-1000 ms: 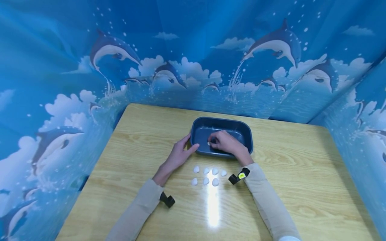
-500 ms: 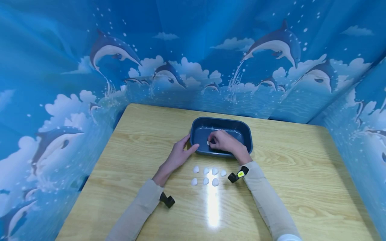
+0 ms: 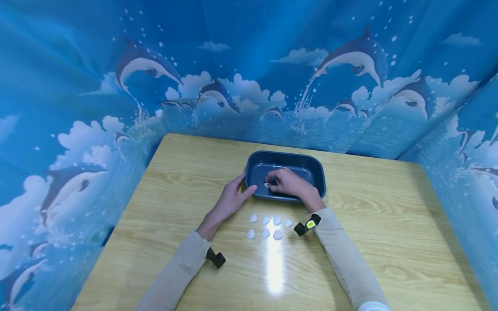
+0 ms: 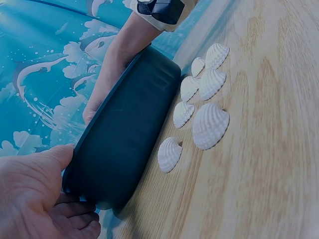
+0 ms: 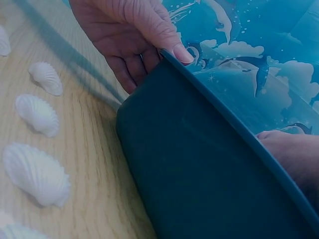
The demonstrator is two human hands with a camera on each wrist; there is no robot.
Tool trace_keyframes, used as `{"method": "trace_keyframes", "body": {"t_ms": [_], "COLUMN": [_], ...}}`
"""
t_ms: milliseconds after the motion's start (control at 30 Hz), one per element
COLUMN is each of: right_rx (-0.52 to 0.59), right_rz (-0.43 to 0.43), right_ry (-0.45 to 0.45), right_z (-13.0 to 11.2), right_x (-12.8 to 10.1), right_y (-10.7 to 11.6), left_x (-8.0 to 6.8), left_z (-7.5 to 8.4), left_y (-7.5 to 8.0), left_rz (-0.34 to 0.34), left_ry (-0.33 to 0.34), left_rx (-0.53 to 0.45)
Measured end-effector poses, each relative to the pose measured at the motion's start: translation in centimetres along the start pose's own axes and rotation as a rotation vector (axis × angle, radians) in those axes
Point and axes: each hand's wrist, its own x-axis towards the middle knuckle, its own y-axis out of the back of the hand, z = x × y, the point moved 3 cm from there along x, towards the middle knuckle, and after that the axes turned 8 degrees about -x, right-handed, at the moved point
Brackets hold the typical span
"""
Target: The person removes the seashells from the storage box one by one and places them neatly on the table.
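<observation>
Pinched between the fingertips of the right hand (image 3: pixel 289 183) was one small white shell (image 3: pixel 267 185), held low inside the dark blue tub (image 3: pixel 319 172) near its left end. Left hand (image 3: pixel 229 199) was steadying that tub, thumb hooked over the rim at the near-left corner, fingers curled against the outer wall. Seven more shells (image 3: pixel 268 227) sat in two rows on the wooden table (image 3: pixel 389 224), just in front of the tub.
</observation>
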Motion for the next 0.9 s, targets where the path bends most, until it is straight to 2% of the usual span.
{"method": "trace_keyframes", "body": {"t_ms": [433,733,900], "right_rx": [-0.072,-0.036,-0.038], "right_rz": [0.017,0.018,0.003], "right_ry": [-0.063,-0.019,-0.066], "right_z": [-0.09,-0.14,-0.14], "right_x": [0.03,-0.11,-0.08], "right_y": [0.1,0.06,0.13], "left_x": [-0.01,-0.05,-0.06], "left_z": [-0.05,0.05,0.0], "left_y": [0.04,0.02,0.02], "left_rz": [0.0,0.006,0.009], "left_ry": [-0.005,0.003,0.002], "left_rx": [0.008,0.02,0.017]}}
